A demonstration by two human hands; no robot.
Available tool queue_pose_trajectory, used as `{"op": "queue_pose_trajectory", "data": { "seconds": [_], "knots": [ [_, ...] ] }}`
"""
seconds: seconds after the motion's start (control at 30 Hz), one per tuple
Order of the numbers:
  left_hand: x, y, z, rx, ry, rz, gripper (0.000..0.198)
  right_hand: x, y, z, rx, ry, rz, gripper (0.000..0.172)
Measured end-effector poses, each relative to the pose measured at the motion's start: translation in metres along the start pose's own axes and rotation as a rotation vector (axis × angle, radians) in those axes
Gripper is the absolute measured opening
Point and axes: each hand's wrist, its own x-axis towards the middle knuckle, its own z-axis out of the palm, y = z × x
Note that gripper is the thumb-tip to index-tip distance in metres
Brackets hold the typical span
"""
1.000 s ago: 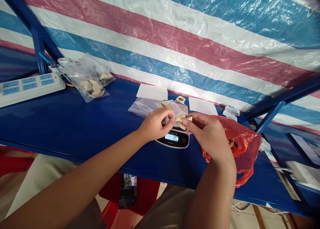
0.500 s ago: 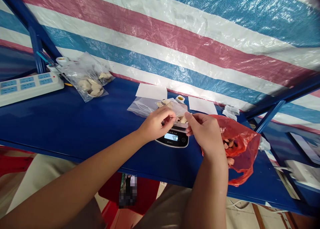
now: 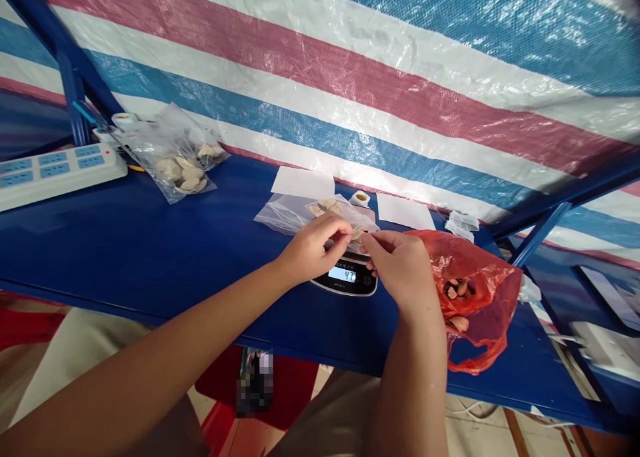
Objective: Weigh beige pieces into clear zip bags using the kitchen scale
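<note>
A clear plastic bag (image 3: 283, 214) with pale, chunky pieces (image 3: 325, 207) in it lies over the plate of a kitchen scale (image 3: 345, 285). The scale's lit display reads 4.7. My left hand (image 3: 317, 247) is closed, pinching the near edge of the bag between thumb and fingertips. On the other side, my right hand (image 3: 403, 264) is closed too, thumb and finger pinched at the bag's right end beside a pale piece. The fingers hide part of the bag's edge. A red plastic bag (image 3: 493, 310) with brownish pieces (image 3: 456, 288) sits right of my right hand.
More bagged pale pieces (image 3: 183, 174) lie at the back left, by a white power strip (image 3: 60, 174). White paper sheets (image 3: 303, 182), a small white container (image 3: 360, 198) and small clear packets (image 3: 461, 224) line the back. A striped tarp (image 3: 320, 77) hangs behind the blue table (image 3: 200, 250).
My right hand has moved left, closer to my left hand and the bag's edge. The display now reads 4.7 where its digits were blurred. My left hand has barely moved.
</note>
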Motion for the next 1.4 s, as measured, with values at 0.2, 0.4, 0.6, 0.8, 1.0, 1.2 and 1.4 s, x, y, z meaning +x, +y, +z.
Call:
{"op": "queue_pose_trajectory", "data": {
  "seconds": [0.2,0.4,0.6,0.8,1.0,1.2,1.4],
  "knots": [
    [-0.001,-0.004,0.003,-0.063,-0.043,0.048,0.012,-0.001,-0.005,0.010,-0.259,0.037,-0.073,0.026],
    [0.000,0.002,0.000,-0.168,-0.140,-0.044,0.009,-0.005,-0.010,0.007,-0.263,-0.085,-0.010,0.033],
    [0.007,-0.013,-0.034,-0.032,0.306,-0.210,0.019,-0.005,0.006,-0.027,-0.149,0.114,0.093,0.019],
    [0.004,-0.050,-0.057,0.322,0.409,-0.359,0.046,0.004,0.024,-0.037,-0.036,0.490,0.098,0.043],
    [0.003,-0.058,-0.054,0.339,0.329,-0.276,0.054,0.000,0.010,-0.025,0.507,0.921,-0.107,0.058],
    [0.004,-0.058,-0.054,0.423,0.359,-0.192,0.033,0.013,0.021,-0.023,0.420,0.921,-0.155,0.017],
    [0.005,-0.061,-0.059,0.339,0.272,-0.056,0.022,0.013,0.024,-0.024,0.709,0.933,-0.308,0.017]
  ]
}}
